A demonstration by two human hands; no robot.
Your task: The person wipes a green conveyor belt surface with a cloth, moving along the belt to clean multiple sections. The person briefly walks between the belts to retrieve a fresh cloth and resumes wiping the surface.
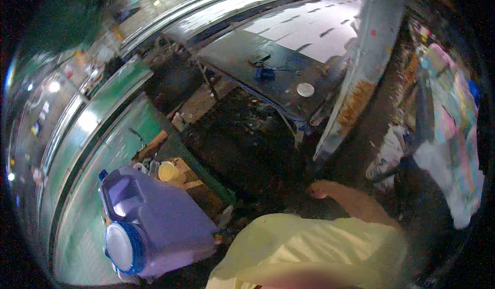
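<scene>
My bare right forearm reaches out from beside my yellow shirt [319,242], with my right hand [318,189] at its end, low over the dark floor. The hand looks rounded, but blur and dim light hide its fingers, so whether it is open or closed cannot be told. Nothing can be made out in it. My left hand is out of sight. To my left, a large purple-tinted plastic water jug [178,217] with a blue-rimmed round lid [122,248] stands close to my body. Behind it a yellow cup [171,173] rests by a wooden piece.
Green tabletops [103,150] run along the left. Ahead is a dark table [232,52] with a white sheet [314,23], a round white lid [305,89] and a small blue object [265,73]. A rusty grey metal post [356,96] rises right of it; colourful cloth [448,103] hangs far right.
</scene>
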